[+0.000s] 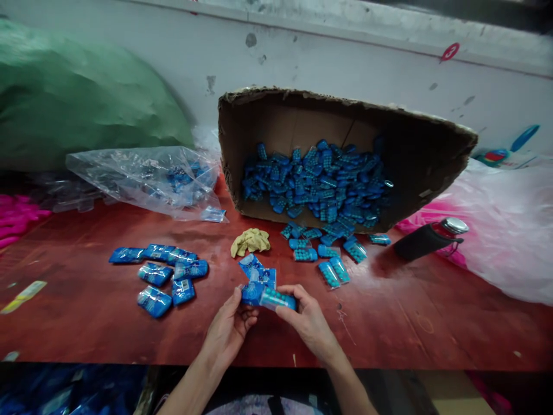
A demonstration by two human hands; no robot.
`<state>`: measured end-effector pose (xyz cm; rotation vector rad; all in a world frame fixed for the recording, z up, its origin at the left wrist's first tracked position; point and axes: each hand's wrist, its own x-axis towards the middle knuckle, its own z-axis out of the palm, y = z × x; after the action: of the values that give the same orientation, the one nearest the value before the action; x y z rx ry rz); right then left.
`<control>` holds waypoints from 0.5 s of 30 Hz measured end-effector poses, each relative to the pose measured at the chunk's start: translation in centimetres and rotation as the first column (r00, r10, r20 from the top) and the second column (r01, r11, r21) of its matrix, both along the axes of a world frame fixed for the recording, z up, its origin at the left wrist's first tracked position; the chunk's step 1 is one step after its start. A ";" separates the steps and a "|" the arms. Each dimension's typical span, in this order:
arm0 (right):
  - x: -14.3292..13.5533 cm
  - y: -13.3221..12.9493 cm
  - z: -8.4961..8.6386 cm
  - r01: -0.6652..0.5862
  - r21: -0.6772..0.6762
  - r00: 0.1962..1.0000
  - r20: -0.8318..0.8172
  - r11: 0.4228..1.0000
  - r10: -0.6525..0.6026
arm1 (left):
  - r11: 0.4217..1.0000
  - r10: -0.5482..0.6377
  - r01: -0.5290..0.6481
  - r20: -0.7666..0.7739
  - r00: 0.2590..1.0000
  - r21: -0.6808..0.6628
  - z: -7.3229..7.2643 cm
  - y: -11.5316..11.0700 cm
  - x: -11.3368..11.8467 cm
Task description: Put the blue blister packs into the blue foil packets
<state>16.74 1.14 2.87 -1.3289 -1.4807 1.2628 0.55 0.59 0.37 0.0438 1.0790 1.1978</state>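
Note:
My left hand [230, 327] pinches a blue printed sleeve [251, 294] at its left edge. Between the thumb and fingers of my right hand [307, 316] is a clear pack of small teal balls [275, 298], its left end touching or partly inside the sleeve; I cannot tell which. Just beyond my hands lie flat blue printed sleeves [250, 264]. To the left sit several filled blue packets [154, 301]. Loose clear packs of teal balls [329, 274] lie to the right, in front of the box.
A cardboard box [432, 173] on its side holds a heap of ball packs. A crumpled yellowish cloth [250, 242] lies before it. Around them are a clear plastic bag [129, 173], a dark bottle [421, 239], a green sack [86, 104] and a pinkish-white bag [510, 230].

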 end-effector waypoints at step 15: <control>-1.3 -1.3 0.6 0.034 0.233 0.985 0.154 0.972 -0.071 | 0.991 0.077 -0.063 -0.109 0.991 0.119 0.1 0.0 -0.1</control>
<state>15.47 -0.15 3.51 -1.3307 -1.6375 0.9355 0.41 0.63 0.43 0.1664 1.1173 1.3334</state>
